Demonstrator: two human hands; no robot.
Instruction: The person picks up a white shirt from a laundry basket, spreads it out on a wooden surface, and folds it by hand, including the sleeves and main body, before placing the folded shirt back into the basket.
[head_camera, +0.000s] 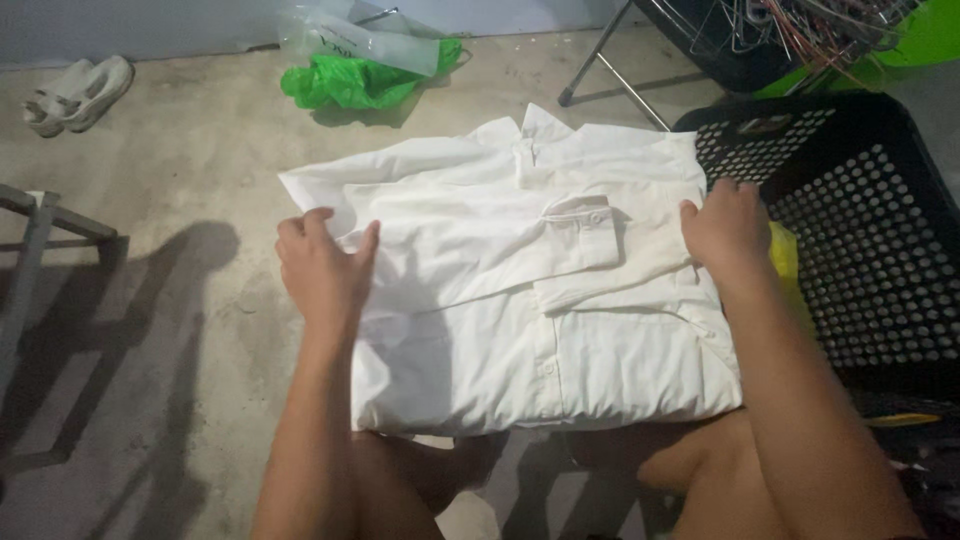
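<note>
Concrete floor (180, 180) bears a half-folded white shirt (520, 300); sleeves tucked, body unfolded; left hand (322, 265) and right hand (728, 228) press flat, apart.

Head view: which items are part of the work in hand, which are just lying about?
In hand: white shirt, left hand and right hand flat on it.
Lying about: black basket, green bag, pale shoes, wire hangers.

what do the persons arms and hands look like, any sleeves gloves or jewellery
Both arms are bare from the bottom edge of the picture up to the fingers: no sleeves show. The left hand and the right hand wear no gloves, and no rings, watch or bracelets are visible on the wrists or fingers. No markings or bandages show on either forearm.
</note>
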